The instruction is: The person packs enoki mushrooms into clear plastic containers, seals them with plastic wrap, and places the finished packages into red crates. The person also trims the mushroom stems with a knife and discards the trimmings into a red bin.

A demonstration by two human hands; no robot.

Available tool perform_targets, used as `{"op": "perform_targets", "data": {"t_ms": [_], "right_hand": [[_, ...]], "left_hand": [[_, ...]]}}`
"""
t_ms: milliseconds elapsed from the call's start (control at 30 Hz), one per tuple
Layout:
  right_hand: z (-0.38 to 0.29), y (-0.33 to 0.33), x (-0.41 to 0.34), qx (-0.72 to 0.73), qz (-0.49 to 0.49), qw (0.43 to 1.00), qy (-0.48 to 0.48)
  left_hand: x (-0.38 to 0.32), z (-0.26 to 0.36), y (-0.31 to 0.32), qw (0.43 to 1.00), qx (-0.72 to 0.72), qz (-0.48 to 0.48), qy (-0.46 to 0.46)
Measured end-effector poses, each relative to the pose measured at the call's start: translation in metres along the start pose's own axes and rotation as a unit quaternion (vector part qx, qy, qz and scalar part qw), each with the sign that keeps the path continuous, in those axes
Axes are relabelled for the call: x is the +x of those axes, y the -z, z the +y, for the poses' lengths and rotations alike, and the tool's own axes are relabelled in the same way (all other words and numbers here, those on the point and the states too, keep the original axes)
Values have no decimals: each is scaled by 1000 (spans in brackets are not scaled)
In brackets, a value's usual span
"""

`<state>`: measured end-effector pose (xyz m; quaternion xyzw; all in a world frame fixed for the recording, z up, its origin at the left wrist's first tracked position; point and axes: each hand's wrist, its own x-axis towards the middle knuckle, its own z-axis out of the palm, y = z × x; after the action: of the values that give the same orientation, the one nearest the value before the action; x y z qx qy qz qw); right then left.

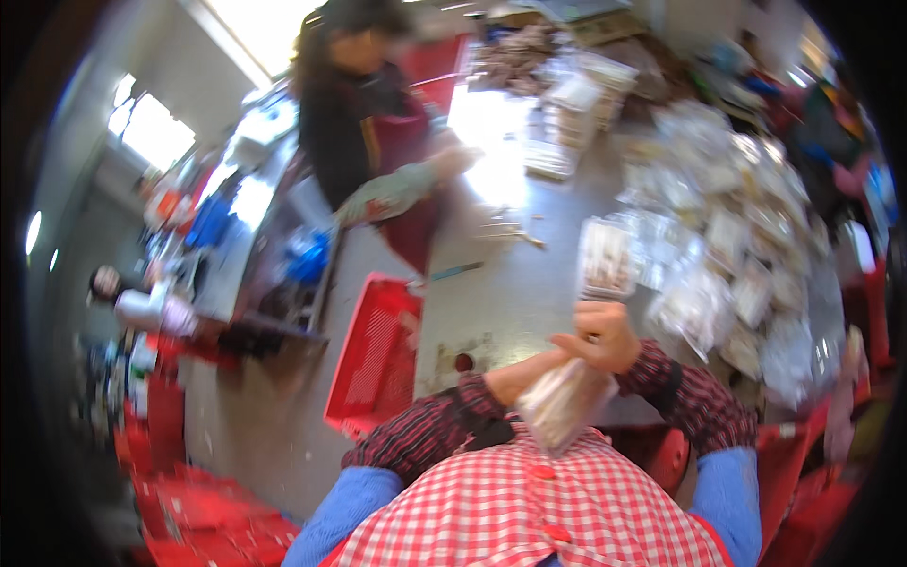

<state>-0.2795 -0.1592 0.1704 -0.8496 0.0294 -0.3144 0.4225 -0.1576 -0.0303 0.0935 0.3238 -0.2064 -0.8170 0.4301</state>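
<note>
My right hand (611, 341) is curled into a fist in front of my apron. Just below it hangs a clear plastic pack (565, 405) of pale, stick-like pieces, blurred, its upper end at the fist. My left hand (556, 360) reaches in from the left and meets the right hand at this pack; its fingers are mostly hidden, so its grip cannot be made out. Directly beyond the fist is a clear-wrapped pack (606, 259) of similar pale pieces, over the metal table (510, 312).
Many clear plastic packs (730, 241) are heaped on the right. A red perforated crate (375, 354) stands at the left table edge, near a blue-handled tool (457, 271). Across the table a co-worker (368, 135) stands near stacked trays (567, 120) and a brownish pile (517, 57).
</note>
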Motion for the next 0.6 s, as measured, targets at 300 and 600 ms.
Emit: {"op": "perform_targets", "data": {"t_ms": [300,600], "right_hand": [[15,-12,1,-2,74,972,-221],[20,-34,-13,198,232,914,-270]], "left_hand": [[-21,19,-17,995,-79,64,-4],[-19,15,-25,995,-35,88,10]]}}
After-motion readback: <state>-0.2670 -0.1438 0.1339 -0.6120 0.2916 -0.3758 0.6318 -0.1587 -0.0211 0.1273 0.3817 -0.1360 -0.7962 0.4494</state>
